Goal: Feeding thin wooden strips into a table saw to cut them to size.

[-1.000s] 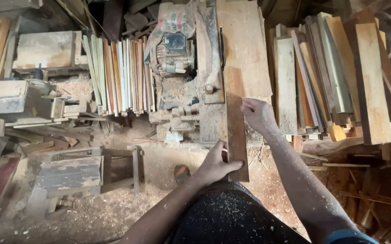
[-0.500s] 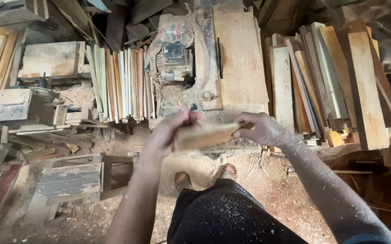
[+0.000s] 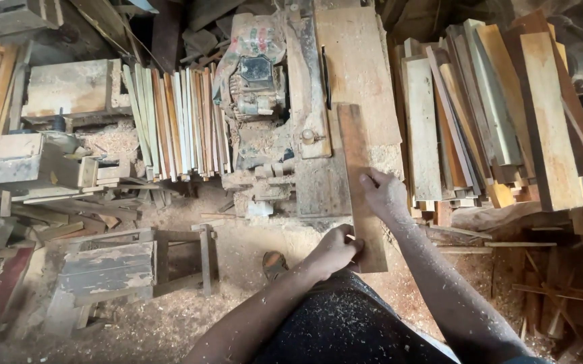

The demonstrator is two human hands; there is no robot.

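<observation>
Plank (image 3: 357,176) lengthwise on saw table (image 3: 359,67), near end gripped by left hand (image 3: 335,251), right hand (image 3: 384,194) flat on top.

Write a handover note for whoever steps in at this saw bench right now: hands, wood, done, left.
Left hand: gripping the near end of the wooden board.
Right hand: flat on top of the board, midway along.
Board: lies lengthwise on the saw table, far end by the slot, near end overhanging toward the person.
Done: board laid on the table; stacked planks sit to the right.
Left: board shows no cut.
</observation>
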